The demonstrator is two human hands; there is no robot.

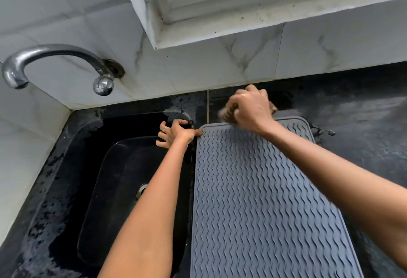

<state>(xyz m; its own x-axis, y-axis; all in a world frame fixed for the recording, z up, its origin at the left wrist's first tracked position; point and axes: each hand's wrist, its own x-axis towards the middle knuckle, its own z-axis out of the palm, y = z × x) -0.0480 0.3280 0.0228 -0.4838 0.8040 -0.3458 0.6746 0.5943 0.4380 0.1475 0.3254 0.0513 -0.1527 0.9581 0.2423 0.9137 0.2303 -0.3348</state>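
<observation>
Mat: grey with wavy ridges, lying flat on the black tabletop just right of the sink. Its near end runs out of view at the bottom, its far end stops short of the wall tiles, and its left edge lies along the sink's right rim.
Left hand: at the mat's far left corner, reaching in over the sink's right side; a ring shows on one finger.
Left grip: the thumb tip is set on the mat's corner. The other fingers are spread and bent above the sink's far right corner, with nothing in them. Whether any finger goes under the mat cannot be told.
Right hand: over the middle of the mat's far edge, knuckles up, with the forearm crossing the mat's far right corner.
Right grip: the fingers are curled tight round a brown scrubber, which is too blurred to make out its shape.
Scrubber: at the mat's far edge, partly over the mat and partly over the tabletop behind it; contact is too blurred to judge.
Sink: black, sunk into the tabletop's left part, with a metal drain in its floor.
Tap: chrome and curved, fixed to the wall tiles above the sink's far edge, spout towards the left.
Tabletop: pale smears right of the mat and round the sink's rim.
Window frame: white, above the tiles, over the mat's far end.
</observation>
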